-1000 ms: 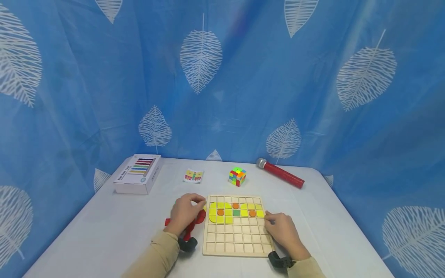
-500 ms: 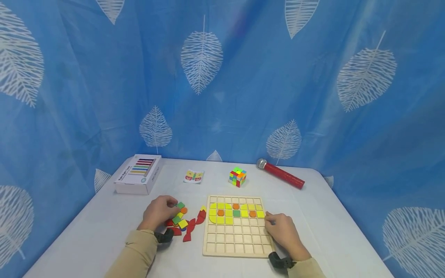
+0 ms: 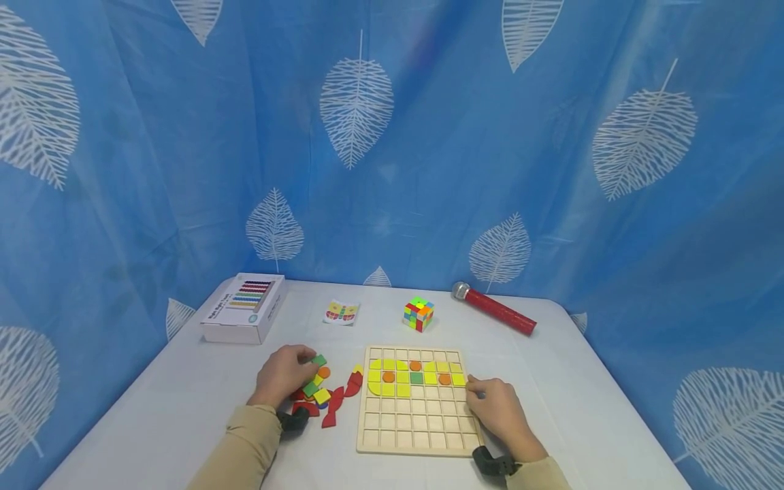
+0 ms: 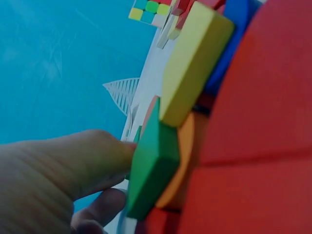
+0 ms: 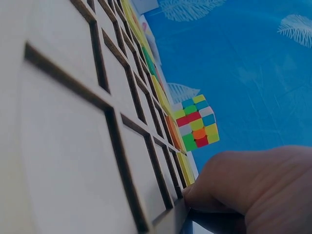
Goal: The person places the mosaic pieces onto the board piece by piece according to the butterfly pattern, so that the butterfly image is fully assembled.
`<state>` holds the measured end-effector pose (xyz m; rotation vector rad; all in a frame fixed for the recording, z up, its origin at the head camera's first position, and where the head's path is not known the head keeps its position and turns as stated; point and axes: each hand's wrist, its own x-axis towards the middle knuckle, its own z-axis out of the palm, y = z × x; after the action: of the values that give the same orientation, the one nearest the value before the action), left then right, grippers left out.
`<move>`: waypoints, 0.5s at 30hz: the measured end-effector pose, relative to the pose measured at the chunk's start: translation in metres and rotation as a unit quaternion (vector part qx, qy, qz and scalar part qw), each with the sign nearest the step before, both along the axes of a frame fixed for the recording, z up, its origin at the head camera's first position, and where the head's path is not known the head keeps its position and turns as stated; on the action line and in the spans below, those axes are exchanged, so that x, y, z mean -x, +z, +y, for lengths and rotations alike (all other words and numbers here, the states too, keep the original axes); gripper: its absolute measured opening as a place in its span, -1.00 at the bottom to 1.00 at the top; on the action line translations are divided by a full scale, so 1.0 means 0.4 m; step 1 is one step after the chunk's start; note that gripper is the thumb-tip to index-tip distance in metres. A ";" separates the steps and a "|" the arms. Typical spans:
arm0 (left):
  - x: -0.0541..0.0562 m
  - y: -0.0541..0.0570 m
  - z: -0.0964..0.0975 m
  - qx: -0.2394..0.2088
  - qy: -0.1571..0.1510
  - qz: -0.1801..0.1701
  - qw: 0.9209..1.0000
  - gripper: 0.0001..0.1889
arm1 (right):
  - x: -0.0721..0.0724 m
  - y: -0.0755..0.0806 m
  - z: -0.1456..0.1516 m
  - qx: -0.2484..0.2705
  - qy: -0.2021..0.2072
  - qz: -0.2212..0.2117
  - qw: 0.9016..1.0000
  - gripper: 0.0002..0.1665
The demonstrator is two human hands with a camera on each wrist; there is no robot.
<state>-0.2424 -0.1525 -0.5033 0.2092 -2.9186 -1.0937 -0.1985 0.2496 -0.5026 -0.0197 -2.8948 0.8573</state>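
My left hand [image 3: 284,376] reaches over a small pile of coloured wooden tiles [image 3: 322,395] left of the board. In the left wrist view its thumb tip meets the edge of a green tile [image 4: 153,163]; whether the fingers pinch a tile I cannot tell. A yellow tile [image 4: 195,63] leans close by, with orange, blue and red ones around it. The square wooden grid board [image 3: 404,422] carries yellow tiles, several orange rounds and one green square [image 3: 416,378] in its upper rows. My right hand [image 3: 499,408] pinches the board's right edge between thumb and fingers.
Red curved pieces [image 3: 333,407] lie between pile and board, one with a yellow piece [image 3: 358,369] at its tip. Farther back are a white box [image 3: 235,331], a picture card [image 3: 341,312], a puzzle cube [image 3: 418,314] and a red microphone [image 3: 499,312].
My left hand has moved left from the board's upper left edge to the tile pile, then stayed there. The right hand holds its place at the board's edge.
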 end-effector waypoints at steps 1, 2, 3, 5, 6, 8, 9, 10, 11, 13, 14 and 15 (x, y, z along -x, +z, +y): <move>0.000 -0.001 0.000 -0.002 0.001 -0.001 1.000 -0.53 | 0.000 0.000 0.000 -0.001 0.000 -0.002 1.000 -0.72; 0.001 -0.003 0.000 -0.004 0.002 -0.001 1.000 -0.52 | 0.000 0.000 0.000 -0.001 -0.001 -0.004 1.000 -0.72; 0.001 -0.004 0.000 -0.007 0.002 -0.002 1.000 -0.51 | -0.001 0.000 -0.001 -0.002 -0.003 -0.006 1.000 -0.72; 0.001 -0.005 0.001 -0.009 0.002 -0.002 1.000 -0.51 | -0.001 0.000 -0.001 -0.004 -0.003 -0.006 1.000 -0.72; 0.001 -0.004 0.002 -0.010 0.002 -0.001 1.000 -0.51 | -0.001 -0.001 -0.001 -0.004 -0.005 -0.006 1.000 -0.72; 0.001 -0.004 0.003 -0.008 0.003 0.002 1.000 -0.52 | 0.000 -0.001 -0.001 -0.005 -0.006 -0.003 1.000 -0.72; 0.001 -0.003 0.004 -0.008 0.004 0.002 1.000 -0.53 | -0.001 -0.001 -0.001 -0.005 -0.006 -0.002 1.000 -0.72; 0.001 -0.002 0.005 -0.007 0.004 0.003 1.000 -0.54 | 0.000 -0.001 -0.001 -0.005 -0.006 -0.002 1.000 -0.72; 0.001 -0.002 0.005 -0.008 0.005 0.003 1.000 -0.54 | 0.000 -0.001 -0.001 -0.003 -0.007 -0.003 1.000 -0.72; 0.002 -0.001 0.005 -0.011 0.007 0.002 1.000 -0.54 | -0.001 0.000 -0.001 -0.004 -0.005 -0.002 1.000 -0.72; 0.003 0.000 0.004 -0.014 0.008 0.002 1.000 -0.54 | -0.001 0.001 -0.002 -0.004 -0.005 -0.001 1.000 -0.72; 0.004 0.001 0.004 -0.016 0.009 0.002 1.000 -0.54 | -0.001 0.001 -0.002 -0.004 -0.004 -0.001 1.000 -0.72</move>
<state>-0.2438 -0.1509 -0.5030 0.2325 -2.8924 -1.1370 -0.1982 0.2489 -0.5022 -0.0326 -2.8978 0.8449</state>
